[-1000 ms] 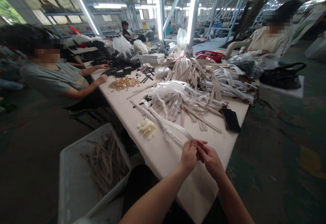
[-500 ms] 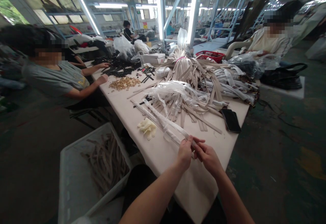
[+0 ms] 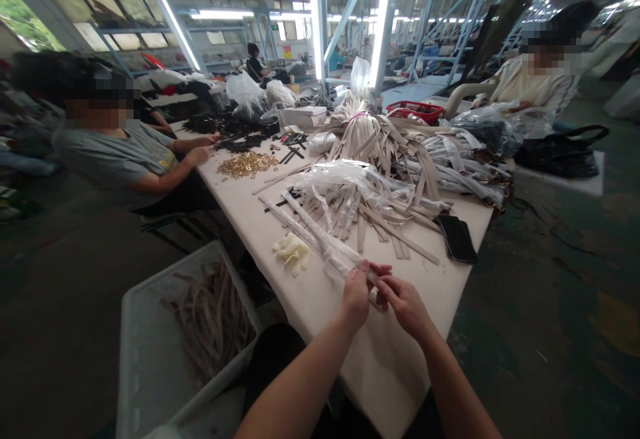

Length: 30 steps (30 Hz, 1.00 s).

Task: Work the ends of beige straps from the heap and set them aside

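Observation:
A light strap in clear plastic wrapping (image 3: 345,248) slants across the table into my hands. My left hand (image 3: 359,294) is closed around it near its close end. At the same end my right hand (image 3: 406,302) pinches it between thumb and fingers, touching close beside the left. The exact tip is partly hidden by the fingers. A second wrapped strap (image 3: 293,226) lies alongside, running under or next to my left hand; which, I cannot tell. Crumpled pale yellow gloves (image 3: 293,252) rest to the left of the straps.
Beige straps (image 3: 370,136) and plastic wrap (image 3: 345,176) are heaped mid-table. A black phone (image 3: 457,239) lies near the right edge, gold metal pieces (image 3: 247,164) at the left. A bin (image 3: 127,332) with straps stands below left. Co-workers sit left and right.
My hands have shifted slightly, the right one drawing closer to the strap's end. The co-worker at left has brought both hands together. The view has moved a little.

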Tool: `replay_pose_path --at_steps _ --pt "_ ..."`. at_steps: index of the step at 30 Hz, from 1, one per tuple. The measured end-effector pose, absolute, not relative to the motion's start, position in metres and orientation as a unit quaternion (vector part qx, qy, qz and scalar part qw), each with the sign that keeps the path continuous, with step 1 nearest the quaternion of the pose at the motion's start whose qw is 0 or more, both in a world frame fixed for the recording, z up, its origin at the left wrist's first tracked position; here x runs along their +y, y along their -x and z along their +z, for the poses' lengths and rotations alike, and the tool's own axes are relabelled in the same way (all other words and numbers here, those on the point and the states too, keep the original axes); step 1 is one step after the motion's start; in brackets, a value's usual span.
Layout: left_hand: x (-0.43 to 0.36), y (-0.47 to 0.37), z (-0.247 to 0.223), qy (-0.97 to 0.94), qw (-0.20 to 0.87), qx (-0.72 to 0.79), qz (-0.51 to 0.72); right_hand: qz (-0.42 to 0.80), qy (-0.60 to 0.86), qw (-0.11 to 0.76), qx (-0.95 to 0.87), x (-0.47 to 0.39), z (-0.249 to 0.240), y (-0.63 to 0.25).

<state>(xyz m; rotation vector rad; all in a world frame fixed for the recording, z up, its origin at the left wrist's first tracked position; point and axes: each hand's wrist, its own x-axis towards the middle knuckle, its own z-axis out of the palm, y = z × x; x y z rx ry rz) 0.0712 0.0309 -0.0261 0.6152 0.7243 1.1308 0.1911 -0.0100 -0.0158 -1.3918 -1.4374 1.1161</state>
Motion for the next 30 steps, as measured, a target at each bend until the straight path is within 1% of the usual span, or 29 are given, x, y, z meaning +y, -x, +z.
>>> replay_pose_path --at_steps 3,5,9,14,20,25,28,30 --pt "0.038 -0.062 -0.024 -0.276 0.707 0.334 0.560 0.443 0.549 0.388 -0.593 -0.012 -0.015 -0.196" --pt "0.039 -0.061 -0.027 -0.278 0.711 0.336 0.551 0.434 0.564 0.386 -0.587 -0.011 -0.017 -0.195" --pt "0.032 -0.068 -0.038 -0.284 0.738 0.347 0.504 0.436 0.582 0.417 -0.546 -0.001 -0.024 -0.184" --pt "0.035 -0.063 -0.043 -0.270 0.712 0.355 0.543 0.536 0.558 0.416 -0.477 0.000 -0.035 -0.183" --pt "0.033 -0.060 -0.046 -0.265 0.724 0.369 0.519 0.510 0.563 0.457 -0.464 0.004 -0.041 -0.176" --pt "0.031 -0.058 -0.048 -0.278 0.724 0.389 0.498 0.548 0.542 0.462 -0.439 0.010 -0.035 -0.162" --pt "0.034 -0.045 -0.046 -0.326 0.691 0.421 0.489 0.519 0.554 0.466 -0.454 0.013 -0.036 -0.159" --pt "0.035 -0.030 -0.044 -0.401 0.610 0.476 0.490 0.514 0.565 0.477 -0.435 0.015 -0.037 -0.160"
